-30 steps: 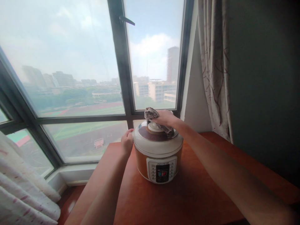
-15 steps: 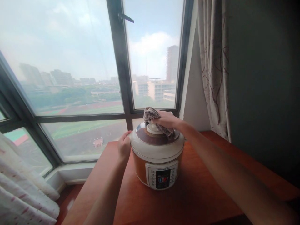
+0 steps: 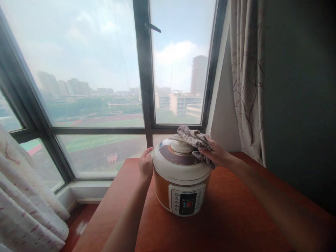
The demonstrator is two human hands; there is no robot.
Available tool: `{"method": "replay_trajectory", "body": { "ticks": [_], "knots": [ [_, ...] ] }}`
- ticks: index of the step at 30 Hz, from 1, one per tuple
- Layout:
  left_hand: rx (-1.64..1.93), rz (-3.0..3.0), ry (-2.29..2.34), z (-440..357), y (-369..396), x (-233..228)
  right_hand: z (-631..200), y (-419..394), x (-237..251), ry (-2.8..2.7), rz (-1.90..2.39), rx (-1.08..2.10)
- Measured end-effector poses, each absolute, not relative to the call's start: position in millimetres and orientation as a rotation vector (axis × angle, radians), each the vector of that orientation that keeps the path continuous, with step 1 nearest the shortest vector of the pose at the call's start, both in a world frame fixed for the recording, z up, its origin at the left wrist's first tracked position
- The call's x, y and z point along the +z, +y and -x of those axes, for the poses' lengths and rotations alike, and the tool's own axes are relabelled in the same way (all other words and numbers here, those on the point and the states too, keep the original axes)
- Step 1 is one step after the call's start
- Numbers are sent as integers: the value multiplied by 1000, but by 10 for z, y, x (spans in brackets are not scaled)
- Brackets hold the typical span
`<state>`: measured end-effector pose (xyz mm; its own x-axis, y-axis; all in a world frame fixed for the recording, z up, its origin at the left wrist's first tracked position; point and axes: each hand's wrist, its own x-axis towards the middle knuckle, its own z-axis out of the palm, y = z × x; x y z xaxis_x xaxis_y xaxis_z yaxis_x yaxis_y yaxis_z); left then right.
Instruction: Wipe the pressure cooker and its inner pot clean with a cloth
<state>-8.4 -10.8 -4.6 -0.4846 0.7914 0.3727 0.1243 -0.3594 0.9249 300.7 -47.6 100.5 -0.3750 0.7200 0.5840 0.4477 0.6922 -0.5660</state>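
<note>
An electric pressure cooker (image 3: 181, 175), white-lidded with a brown-orange body and a front button panel, stands upright on the reddish wooden table (image 3: 236, 199). At its left side my left hand (image 3: 146, 163) is closed around the side handle, which the fingers mostly hide. My right hand (image 3: 216, 153) grips a bunched grey-brown cloth (image 3: 195, 138) at the right of the lid. Part of that cloth rests against the lid's knob (image 3: 181, 145), and a loose end hangs over the lid's right edge.
A large window with a dark frame (image 3: 148, 131) rises behind the table. White patterned curtain (image 3: 28, 199) hangs at the lower left, and a grey-beige curtain (image 3: 248, 77) at the right beside a dark wall (image 3: 296, 98).
My right hand and the cloth have moved right, from over the knob to the lid's right side. My left hand keeps its hold. The whole view has shifted slightly.
</note>
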Motion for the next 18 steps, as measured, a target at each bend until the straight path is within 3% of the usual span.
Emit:
{"method": "replay_trajectory", "body": {
  "ticks": [13, 18],
  "knots": [
    [1904, -1281, 1510, 83, -114, -49, -2017, -243, 1714, -2559, 1386, -103],
    [1887, -1360, 1532, 96, -152, 9, -1719, -414, 1568, -2699, 1071, -506]
  ]
}}
